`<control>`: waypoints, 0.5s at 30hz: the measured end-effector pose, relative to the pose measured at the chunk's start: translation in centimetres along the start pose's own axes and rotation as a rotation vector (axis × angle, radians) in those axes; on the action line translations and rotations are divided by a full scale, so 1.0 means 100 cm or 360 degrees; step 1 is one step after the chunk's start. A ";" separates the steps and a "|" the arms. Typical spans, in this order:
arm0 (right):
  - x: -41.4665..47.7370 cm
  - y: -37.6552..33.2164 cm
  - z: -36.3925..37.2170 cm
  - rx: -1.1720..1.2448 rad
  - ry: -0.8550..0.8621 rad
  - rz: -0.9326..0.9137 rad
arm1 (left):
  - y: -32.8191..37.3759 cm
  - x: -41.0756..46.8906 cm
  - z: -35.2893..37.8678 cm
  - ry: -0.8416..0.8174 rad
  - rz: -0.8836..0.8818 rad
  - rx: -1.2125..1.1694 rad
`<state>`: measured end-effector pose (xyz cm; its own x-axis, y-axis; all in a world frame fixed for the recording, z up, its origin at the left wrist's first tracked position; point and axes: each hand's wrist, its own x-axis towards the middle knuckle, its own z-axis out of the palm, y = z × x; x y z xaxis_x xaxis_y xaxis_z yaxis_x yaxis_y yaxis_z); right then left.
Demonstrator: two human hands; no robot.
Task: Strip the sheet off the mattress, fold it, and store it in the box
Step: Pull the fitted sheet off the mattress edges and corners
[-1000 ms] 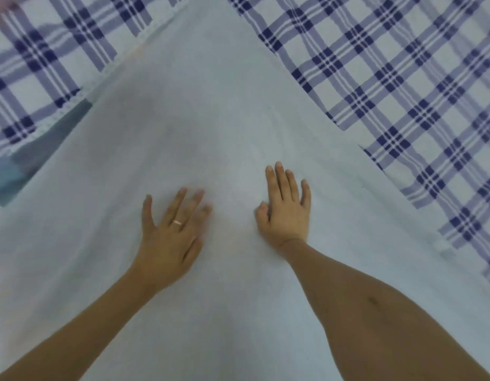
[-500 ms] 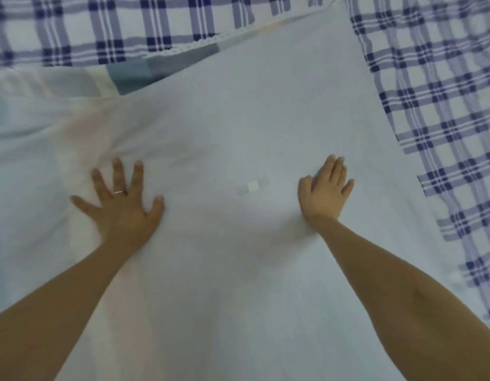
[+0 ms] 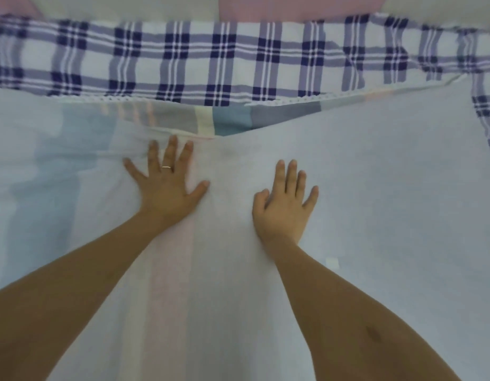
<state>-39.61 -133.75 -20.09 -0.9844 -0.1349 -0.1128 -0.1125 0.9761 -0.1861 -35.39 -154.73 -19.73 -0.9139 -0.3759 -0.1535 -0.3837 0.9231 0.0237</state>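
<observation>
White sheet (image 3: 375, 188) bears left hand (image 3: 166, 191) and right hand (image 3: 282, 213), fingers (image 3: 171, 152) splayed flat, edge seemingly meets plaid cloth (image 3: 238, 59).

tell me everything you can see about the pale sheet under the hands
The sheet is thin, pale bluish-white cloth with pastel blue and pink stripes showing through. It lies flat, its far edges meeting in a shallow V beyond the left hand. A white tag sits beside the right forearm. The left and the right hand press flat on it, fingers spread. Plaid fabric lies beyond it.
</observation>
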 end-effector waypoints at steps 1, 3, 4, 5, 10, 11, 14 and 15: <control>0.000 -0.001 0.000 0.0014 0.0007 -0.0002 | -0.003 0.008 -0.008 0.0049 0.0031 -0.0102; 0.001 -0.002 0.000 0.0012 0.0027 -0.0003 | -0.009 0.035 -0.025 0.0270 0.0007 -0.0318; 0.003 -0.002 0.000 0.0003 0.0022 0.0003 | -0.011 0.053 -0.035 0.0389 -0.0054 -0.0388; 0.004 -0.001 0.000 0.0000 0.0007 0.0007 | -0.012 0.071 -0.042 0.0448 -0.0131 -0.0443; 0.004 -0.002 -0.001 -0.0009 0.0000 0.0007 | -0.007 0.114 -0.066 0.0066 -0.0115 -0.0848; 0.005 -0.002 -0.002 -0.0009 -0.0002 0.0036 | -0.002 0.114 -0.071 0.0014 -0.0020 -0.0790; 0.005 -0.004 -0.005 -0.0020 -0.0029 0.0031 | -0.001 0.116 -0.080 -0.0197 0.0166 -0.0581; 0.005 -0.004 -0.006 -0.0035 -0.0033 0.0030 | 0.001 0.118 -0.085 -0.0294 0.0215 -0.0553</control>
<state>-40.14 -134.09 -19.52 -0.9834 -0.1198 -0.1365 -0.0971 0.9820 -0.1621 -47.34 -159.78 -13.16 -0.9319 -0.2033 -0.3004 -0.3130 0.8692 0.3828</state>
